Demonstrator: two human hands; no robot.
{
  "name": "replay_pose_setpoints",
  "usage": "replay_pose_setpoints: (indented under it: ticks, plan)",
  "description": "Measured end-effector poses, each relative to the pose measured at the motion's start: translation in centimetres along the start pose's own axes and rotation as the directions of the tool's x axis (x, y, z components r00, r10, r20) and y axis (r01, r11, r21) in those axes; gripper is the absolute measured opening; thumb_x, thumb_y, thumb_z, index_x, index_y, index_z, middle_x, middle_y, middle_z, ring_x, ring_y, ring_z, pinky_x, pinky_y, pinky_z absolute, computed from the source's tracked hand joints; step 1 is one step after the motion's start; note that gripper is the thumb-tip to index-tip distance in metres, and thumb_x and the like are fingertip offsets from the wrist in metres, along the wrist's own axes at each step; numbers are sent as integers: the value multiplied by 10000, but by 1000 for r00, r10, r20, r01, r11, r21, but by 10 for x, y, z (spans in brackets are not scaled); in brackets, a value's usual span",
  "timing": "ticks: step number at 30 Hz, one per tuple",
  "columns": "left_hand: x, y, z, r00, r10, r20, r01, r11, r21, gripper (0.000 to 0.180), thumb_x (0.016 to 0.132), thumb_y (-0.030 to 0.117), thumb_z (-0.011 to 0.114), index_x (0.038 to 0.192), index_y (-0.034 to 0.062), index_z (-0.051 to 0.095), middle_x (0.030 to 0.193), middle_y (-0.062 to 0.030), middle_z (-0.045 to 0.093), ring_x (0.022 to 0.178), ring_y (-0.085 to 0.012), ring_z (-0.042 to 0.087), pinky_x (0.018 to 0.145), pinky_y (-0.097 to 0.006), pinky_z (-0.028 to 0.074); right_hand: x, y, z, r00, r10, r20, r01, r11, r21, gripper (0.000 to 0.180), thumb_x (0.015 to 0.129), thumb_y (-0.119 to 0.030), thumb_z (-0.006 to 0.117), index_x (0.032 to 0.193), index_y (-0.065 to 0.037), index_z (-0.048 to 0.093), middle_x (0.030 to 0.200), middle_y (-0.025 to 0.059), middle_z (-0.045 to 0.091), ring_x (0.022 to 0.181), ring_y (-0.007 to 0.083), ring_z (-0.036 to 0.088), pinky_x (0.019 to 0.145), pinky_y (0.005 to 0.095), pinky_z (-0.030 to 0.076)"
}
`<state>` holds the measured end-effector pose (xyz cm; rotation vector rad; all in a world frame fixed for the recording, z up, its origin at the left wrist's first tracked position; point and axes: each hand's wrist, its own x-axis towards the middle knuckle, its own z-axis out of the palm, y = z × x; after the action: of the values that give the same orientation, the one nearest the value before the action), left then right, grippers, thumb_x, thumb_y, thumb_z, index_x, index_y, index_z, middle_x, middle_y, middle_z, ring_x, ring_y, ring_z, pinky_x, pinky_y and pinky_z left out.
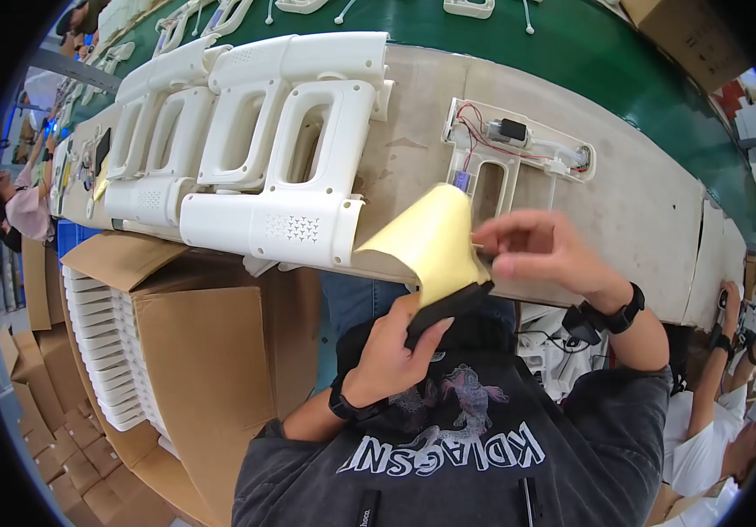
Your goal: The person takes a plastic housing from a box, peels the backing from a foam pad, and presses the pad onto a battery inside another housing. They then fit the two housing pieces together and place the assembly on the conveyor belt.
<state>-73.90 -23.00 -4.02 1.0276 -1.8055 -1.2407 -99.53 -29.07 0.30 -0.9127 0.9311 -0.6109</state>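
My left hand (396, 351) is closed round a black foam-like strip (450, 309), with the thumb along its near edge. From that strip a curled sheet of yellow backing paper (426, 235) rises over the table's front edge. My right hand (554, 253) is at the right edge of the paper, thumb and fingertips drawn together in a pinch. Whatever lies between those fingertips is too small to make out. Just beyond, an open white plastic housing (492, 180) lies on the table, showing red wires, a black motor-like cylinder (512, 130) and a blue part (461, 180).
Several white gun-shaped housings (277, 215) stand close together at the left of the table (422, 97). A cardboard box (207, 351) with stacked white parts is below them. Beyond runs a green belt (571, 44) carrying more white parts. Other people work at far left and right.
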Motion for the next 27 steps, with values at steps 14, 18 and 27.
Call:
replay_pose_setpoints:
  ticks: [14, 18, 27]
  plan:
    - [-5, 3, -20, 835, -193, 516, 402, 853, -331, 452, 933, 165, 690, 1307, -12, 506, 1086, -124, 697, 941, -167, 680, 853, -299, 517, 61, 21, -10, 716, -688, -114, 248, 403, -881, 424, 750, -67, 819, 1146, -70, 667, 1044, 42, 608, 854, 181, 530, 762, 298, 459]
    - [-1, 5, -25, 821, -212, 530, 431, 839, -333, 448, 933, 187, 696, 1294, -14, 523, 1081, -138, 700, 955, -187, 687, 864, -310, 520, 58, 10, -7, 693, -713, -105, 260, 384, -886, 357, 776, -44, 789, 1115, -70, 683, 1038, 45, 613, 863, 180, 540, 757, 292, 459]
    - [0, 7, -23, 875, -160, 457, 350, 862, -368, 472, 966, 266, 655, 1336, 6, 520, 1055, -150, 713, 922, -213, 703, 833, -320, 531, 116, -102, 9, 570, -790, 226, 424, 47, -905, 277, 853, 17, 670, 1122, -47, 667, 1065, 93, 626, 897, 217, 584, 795, 305, 481]
